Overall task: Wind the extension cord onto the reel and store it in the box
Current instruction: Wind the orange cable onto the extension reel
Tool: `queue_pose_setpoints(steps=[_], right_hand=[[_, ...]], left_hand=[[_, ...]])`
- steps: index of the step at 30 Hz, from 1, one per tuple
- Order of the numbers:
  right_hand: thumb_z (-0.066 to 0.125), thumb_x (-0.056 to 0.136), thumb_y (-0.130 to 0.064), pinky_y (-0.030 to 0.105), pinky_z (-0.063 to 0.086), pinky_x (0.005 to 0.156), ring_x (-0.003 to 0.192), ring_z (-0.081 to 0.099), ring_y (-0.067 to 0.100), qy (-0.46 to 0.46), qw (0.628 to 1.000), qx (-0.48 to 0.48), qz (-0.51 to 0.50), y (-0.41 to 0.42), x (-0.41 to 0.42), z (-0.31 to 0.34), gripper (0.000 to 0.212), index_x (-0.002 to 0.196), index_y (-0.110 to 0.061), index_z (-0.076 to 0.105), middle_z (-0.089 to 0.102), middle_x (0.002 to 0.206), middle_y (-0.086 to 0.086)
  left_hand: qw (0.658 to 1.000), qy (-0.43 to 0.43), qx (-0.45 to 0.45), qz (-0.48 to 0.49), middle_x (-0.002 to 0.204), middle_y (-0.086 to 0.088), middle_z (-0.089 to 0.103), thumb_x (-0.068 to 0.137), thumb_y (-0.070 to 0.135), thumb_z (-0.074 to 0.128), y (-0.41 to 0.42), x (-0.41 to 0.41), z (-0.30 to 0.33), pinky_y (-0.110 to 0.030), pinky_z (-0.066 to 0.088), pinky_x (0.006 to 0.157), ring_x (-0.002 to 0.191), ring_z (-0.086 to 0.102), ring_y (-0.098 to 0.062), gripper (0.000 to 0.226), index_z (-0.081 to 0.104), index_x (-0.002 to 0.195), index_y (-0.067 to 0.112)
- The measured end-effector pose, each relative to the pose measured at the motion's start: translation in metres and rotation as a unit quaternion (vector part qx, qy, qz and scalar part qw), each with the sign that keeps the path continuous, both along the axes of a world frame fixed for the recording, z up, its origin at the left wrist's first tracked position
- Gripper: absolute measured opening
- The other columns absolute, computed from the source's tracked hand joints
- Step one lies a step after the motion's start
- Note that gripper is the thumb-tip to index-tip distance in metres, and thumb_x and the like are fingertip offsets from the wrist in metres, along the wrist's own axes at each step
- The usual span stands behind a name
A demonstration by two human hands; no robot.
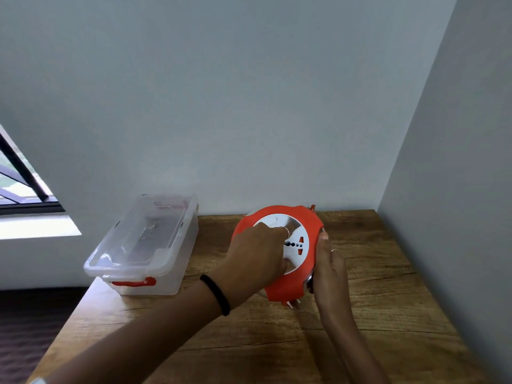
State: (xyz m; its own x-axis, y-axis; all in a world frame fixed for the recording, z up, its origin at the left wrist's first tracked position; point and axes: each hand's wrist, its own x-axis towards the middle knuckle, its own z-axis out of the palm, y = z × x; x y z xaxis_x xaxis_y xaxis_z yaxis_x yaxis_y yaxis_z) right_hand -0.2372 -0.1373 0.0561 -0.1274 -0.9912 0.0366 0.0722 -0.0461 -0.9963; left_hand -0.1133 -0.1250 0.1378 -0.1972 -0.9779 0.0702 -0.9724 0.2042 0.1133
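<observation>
A round orange cord reel (293,284) with a white socket face (297,245) is tilted above the wooden table (374,314). My left hand (255,253) lies over the white face, fingers curled on its centre. The reel's right rim is held by my right hand (329,267), fingers wrapped behind it. Metal plug pins (293,302) stick out at the reel's lower edge. No loose cord shows. The clear plastic box (144,245) with its lid on and an orange latch (135,282) stands to the left.
The table sits in a corner, walls right behind it and along its right side. Its left edge drops to a dark floor. A window (19,184) is at the far left.
</observation>
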Motion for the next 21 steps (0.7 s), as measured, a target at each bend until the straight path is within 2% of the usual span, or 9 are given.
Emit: queue_pose_setpoints(steps=[3,5,8,10,13,15,18,21], right_hand=[[0.035,0.095,-0.047,0.013,0.049,0.049,0.063,0.067,-0.002,-0.018,1.0,0.009,0.004,0.0,-0.001,0.001,0.037,0.081,-0.027,0.063,0.07,0.064,-0.018],[0.036,0.094,-0.05,0.016,0.051,0.05,0.064,0.069,0.006,-0.024,0.999,0.026,0.014,0.001,-0.003,0.002,0.043,0.086,-0.021,0.066,0.073,0.07,-0.006],[0.039,0.09,-0.056,0.029,0.05,0.06,0.064,0.066,0.023,-0.014,0.998,0.046,0.047,-0.001,-0.006,0.005,0.064,0.09,0.002,0.066,0.07,0.079,0.021],[0.04,0.087,-0.057,0.034,0.052,0.065,0.067,0.063,0.028,-0.003,0.996,0.05,0.072,-0.002,-0.009,0.007,0.069,0.09,0.007,0.064,0.066,0.08,0.028],[0.039,0.082,-0.06,0.029,0.051,0.061,0.065,0.062,0.027,0.0,0.993,0.051,0.103,0.0,-0.009,0.005,0.067,0.082,0.002,0.065,0.063,0.068,0.019],[0.037,0.084,-0.06,0.028,0.048,0.059,0.065,0.06,0.027,-0.015,0.991,0.061,0.117,0.002,-0.007,0.001,0.069,0.087,0.004,0.063,0.061,0.068,0.015],[0.035,0.097,-0.045,0.019,0.05,0.046,0.055,0.067,0.01,-0.055,0.988,0.081,0.121,0.004,-0.004,-0.003,0.046,0.088,-0.013,0.067,0.071,0.062,-0.001],[0.034,0.097,-0.044,0.017,0.051,0.045,0.057,0.069,0.006,-0.071,0.988,0.074,0.117,0.0,-0.002,-0.002,0.039,0.086,-0.025,0.066,0.073,0.065,-0.006]], left_hand=[[0.999,-0.02,-0.005,-0.039,0.152,-0.002,0.038,0.095,0.027,0.054,0.002,0.003,0.002,-0.037,0.035,0.109,0.137,0.039,-0.022,0.059,0.029,0.149,0.028],[0.997,-0.035,-0.003,-0.072,0.152,-0.001,0.037,0.095,0.022,0.054,0.002,0.006,0.002,-0.035,0.033,0.11,0.138,0.037,-0.02,0.06,0.03,0.149,0.03],[0.986,-0.099,0.015,-0.132,0.149,-0.002,0.04,0.095,0.019,0.053,0.004,0.013,0.007,-0.032,0.037,0.105,0.133,0.041,-0.019,0.062,0.027,0.149,0.035],[0.969,-0.158,0.031,-0.185,0.145,-0.004,0.042,0.097,0.02,0.051,0.005,0.018,0.013,-0.032,0.042,0.097,0.128,0.044,-0.02,0.062,0.022,0.15,0.038],[0.928,-0.253,0.031,-0.273,0.142,-0.009,0.043,0.099,0.019,0.047,0.005,0.026,0.025,-0.033,0.048,0.085,0.121,0.048,-0.023,0.064,0.014,0.15,0.04],[0.892,-0.325,0.011,-0.313,0.141,-0.016,0.043,0.1,0.017,0.045,0.006,0.03,0.032,-0.037,0.05,0.083,0.118,0.052,-0.028,0.064,0.011,0.151,0.039],[0.849,-0.406,-0.026,-0.339,0.141,-0.025,0.041,0.1,0.018,0.046,0.004,0.03,0.038,-0.038,0.051,0.074,0.109,0.059,-0.033,0.065,0.009,0.15,0.038],[0.855,-0.401,-0.014,-0.327,0.143,-0.022,0.04,0.098,0.018,0.048,0.0,0.031,0.045,-0.038,0.052,0.078,0.107,0.061,-0.034,0.064,0.017,0.15,0.037]])
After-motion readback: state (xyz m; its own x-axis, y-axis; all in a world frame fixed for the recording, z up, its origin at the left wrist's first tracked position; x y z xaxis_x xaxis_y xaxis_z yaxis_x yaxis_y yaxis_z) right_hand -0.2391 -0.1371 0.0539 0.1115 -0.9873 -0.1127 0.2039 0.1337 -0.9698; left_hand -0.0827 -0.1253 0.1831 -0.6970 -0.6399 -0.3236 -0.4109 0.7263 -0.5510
